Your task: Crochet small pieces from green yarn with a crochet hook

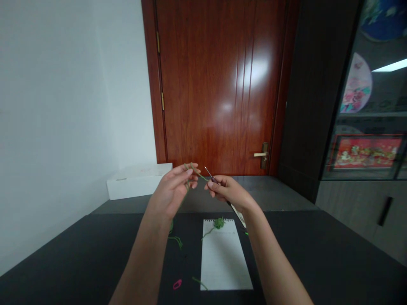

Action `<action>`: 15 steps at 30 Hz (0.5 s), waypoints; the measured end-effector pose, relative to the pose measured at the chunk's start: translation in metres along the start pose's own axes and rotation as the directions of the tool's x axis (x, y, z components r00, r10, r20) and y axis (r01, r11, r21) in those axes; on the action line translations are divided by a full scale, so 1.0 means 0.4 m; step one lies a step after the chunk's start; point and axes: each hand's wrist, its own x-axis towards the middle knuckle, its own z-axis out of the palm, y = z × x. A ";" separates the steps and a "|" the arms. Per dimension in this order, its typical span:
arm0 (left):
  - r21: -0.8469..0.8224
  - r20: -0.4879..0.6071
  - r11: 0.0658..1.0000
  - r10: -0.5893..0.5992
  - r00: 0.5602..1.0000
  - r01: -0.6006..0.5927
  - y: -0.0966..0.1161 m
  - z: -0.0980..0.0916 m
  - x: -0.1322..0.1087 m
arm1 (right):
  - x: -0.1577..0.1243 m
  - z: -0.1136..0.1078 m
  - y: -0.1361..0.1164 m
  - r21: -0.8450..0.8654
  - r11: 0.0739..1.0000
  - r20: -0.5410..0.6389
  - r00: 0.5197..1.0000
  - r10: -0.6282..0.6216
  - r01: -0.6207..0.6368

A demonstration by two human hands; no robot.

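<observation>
My left hand [176, 188] is raised above the dark table [63, 258], fingers pinched on a strand of green yarn [197, 173] that stretches across to my right hand [227, 190]. That hand grips a thin crochet hook [209, 173], its metal tip pointing up and left toward the yarn. More green yarn hangs down from the left hand to the table [176, 240]. A small green crocheted piece [218, 223] lies on the top of a white notepad [224, 262] below both hands.
A small pink ring [177, 284] and a short green yarn scrap [199, 282] lie by the notepad's near left corner. A white box [138, 180] sits on the floor by the wall. A brown wooden door [219, 84] stands ahead, a dark glass-fronted cabinet [365, 106] on the right.
</observation>
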 end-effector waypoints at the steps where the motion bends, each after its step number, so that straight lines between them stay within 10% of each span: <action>1: -0.012 0.004 1.000 -0.006 1.000 0.006 0.002 -0.004 0.000 | 0.000 -0.001 0.001 0.007 1.000 0.001 1.000 0.005 -0.005; 15: 0.077 0.145 0.989 -0.138 0.980 0.128 0.011 -0.004 -0.015 | 0.001 -0.009 0.008 -0.029 1.000 -0.001 1.000 -0.013 0.013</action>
